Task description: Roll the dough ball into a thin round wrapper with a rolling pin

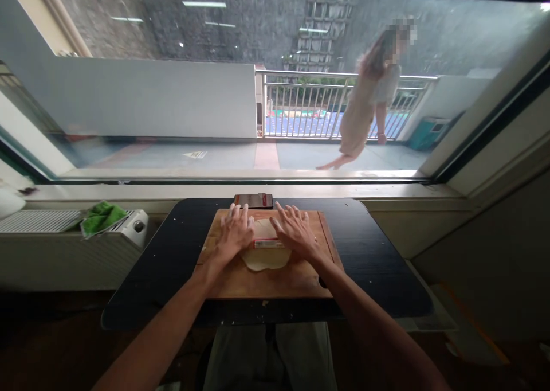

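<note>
A flat sheet of pale dough (pixel 266 257) lies on a wooden board (pixel 296 279) on a small black table (pixel 378 253). Across the dough lies a rolling pin (pixel 266 243) with a reddish band. My left hand (pixel 235 230) rests palm down on the pin's left end, fingers stretched forward. On the pin's right end my right hand (pixel 294 229) lies the same way, fingers spread flat. Both hands press on the pin rather than gripping it.
A dark phone (pixel 253 200) lies at the table's far edge, just beyond the board. To the left, a green cloth (pixel 101 216) sits on a white radiator (pixel 133 227). Beyond the big window a person (pixel 369 93) walks along a balcony with a railing.
</note>
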`<state>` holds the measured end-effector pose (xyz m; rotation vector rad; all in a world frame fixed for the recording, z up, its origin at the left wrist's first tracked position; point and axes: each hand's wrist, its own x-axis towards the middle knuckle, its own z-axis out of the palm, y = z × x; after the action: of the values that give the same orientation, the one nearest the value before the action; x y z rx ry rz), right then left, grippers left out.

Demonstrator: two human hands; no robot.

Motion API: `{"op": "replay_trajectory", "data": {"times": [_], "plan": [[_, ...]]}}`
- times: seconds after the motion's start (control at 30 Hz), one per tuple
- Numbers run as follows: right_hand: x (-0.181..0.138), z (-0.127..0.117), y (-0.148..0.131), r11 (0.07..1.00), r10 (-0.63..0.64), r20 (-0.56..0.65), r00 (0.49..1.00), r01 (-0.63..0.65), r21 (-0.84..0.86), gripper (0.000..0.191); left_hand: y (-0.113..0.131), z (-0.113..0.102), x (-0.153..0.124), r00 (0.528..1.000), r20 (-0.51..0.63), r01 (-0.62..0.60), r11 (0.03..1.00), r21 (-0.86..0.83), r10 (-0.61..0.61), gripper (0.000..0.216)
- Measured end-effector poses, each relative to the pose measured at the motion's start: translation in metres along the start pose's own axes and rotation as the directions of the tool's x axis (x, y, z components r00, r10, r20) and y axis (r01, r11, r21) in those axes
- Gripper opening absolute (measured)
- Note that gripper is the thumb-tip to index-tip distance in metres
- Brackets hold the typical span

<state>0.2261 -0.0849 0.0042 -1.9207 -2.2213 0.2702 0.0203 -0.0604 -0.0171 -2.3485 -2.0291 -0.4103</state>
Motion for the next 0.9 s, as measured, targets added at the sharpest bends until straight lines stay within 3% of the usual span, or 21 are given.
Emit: {"op": "replay_trajectory", "data": {"times": [0.1, 0.2, 0.37, 0.47, 0.53, 0.7, 0.9], "plan": [[0.018, -0.004, 0.002, 1.0, 0.004, -0.023, 1.0, -0.004, 0.012, 0.069, 0.003, -0.002, 0.023, 0.997, 0.012, 0.07, 0.998, 0.002, -0.07, 0.059], [0.015, -0.002, 0.002, 1.0, -0.006, -0.066, 0.998, 0.006, -0.004, 0.067, 0.004, -0.002, 0.023, 0.998, -0.05, 0.03, 0.999, 0.04, -0.028, 0.061], [-0.033, 0.015, -0.003, 0.996, -0.062, -0.145, 0.987, 0.051, -0.075, 0.075, -0.004, 0.008, -0.027, 0.996, 0.017, -0.092, 0.994, 0.066, 0.091, 0.066], [-0.055, 0.021, -0.006, 0.99, -0.097, -0.166, 0.981, 0.079, -0.113, 0.075, -0.008, 0.011, -0.053, 0.988, -0.035, -0.145, 0.986, 0.085, 0.149, 0.067], [-0.057, 0.022, -0.007, 0.99, -0.092, -0.174, 0.98, 0.07, -0.124, 0.073, -0.008, 0.009, -0.056, 0.984, -0.061, -0.162, 0.983, 0.082, 0.167, 0.067], [-0.024, 0.016, -0.005, 0.994, -0.039, -0.184, 0.982, 0.019, -0.112, 0.07, -0.005, 0.001, -0.02, 0.978, -0.074, -0.191, 0.981, 0.044, 0.194, 0.063], [0.02, -0.005, -0.003, 0.998, 0.05, -0.064, 0.997, -0.053, -0.045, 0.068, -0.001, -0.005, 0.031, 0.98, -0.11, -0.161, 0.985, 0.068, 0.168, 0.064]]}}
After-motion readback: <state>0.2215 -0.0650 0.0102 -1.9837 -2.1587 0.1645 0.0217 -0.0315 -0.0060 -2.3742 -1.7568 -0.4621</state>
